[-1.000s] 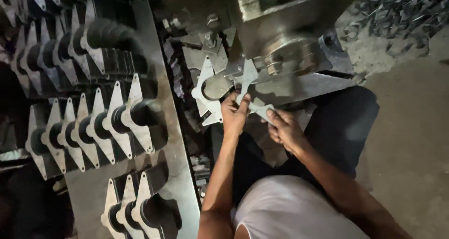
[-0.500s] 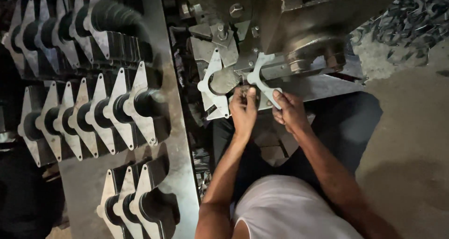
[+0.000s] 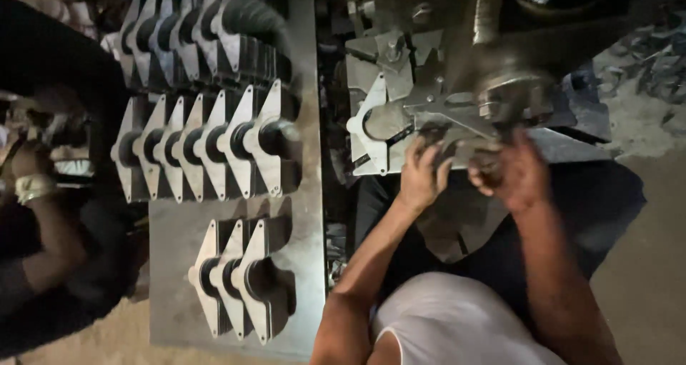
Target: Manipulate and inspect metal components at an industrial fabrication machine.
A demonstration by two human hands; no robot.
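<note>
Head view, hands: I see my left hand (image 3: 421, 175) and right hand (image 3: 513, 173) both up at the press machine (image 3: 500, 86), close together, with dark trousers below them.
Left hand: its fingers are curled onto the near edge of the flat metal plate (image 3: 436, 118) lying on the press bed; I read it as gripping that plate.
Right hand: it is blurred; the fingers look bent around the right end of the same plate, under the round die head (image 3: 511, 97), but I cannot tell how firmly it grips.
Plate position: it lies flat, under the die, partly over a second pale stamped plate (image 3: 371, 132) with a round hole, which juts out to the left.
Steel tray: to my left a grey sheet tray (image 3: 304, 265) carries rows of finished stamped pieces standing on edge.
Middle row: (image 3: 207, 147) about seven pieces, packed touching.
Near row: (image 3: 239, 279) three pieces, well apart from my left arm.
Far row: (image 3: 207, 29) more pieces at the top edge.
Other person: an arm (image 3: 43, 243) shows at the far left, beside the tray.
Floor: metal scrap (image 3: 643, 65) lies at the upper right.
</note>
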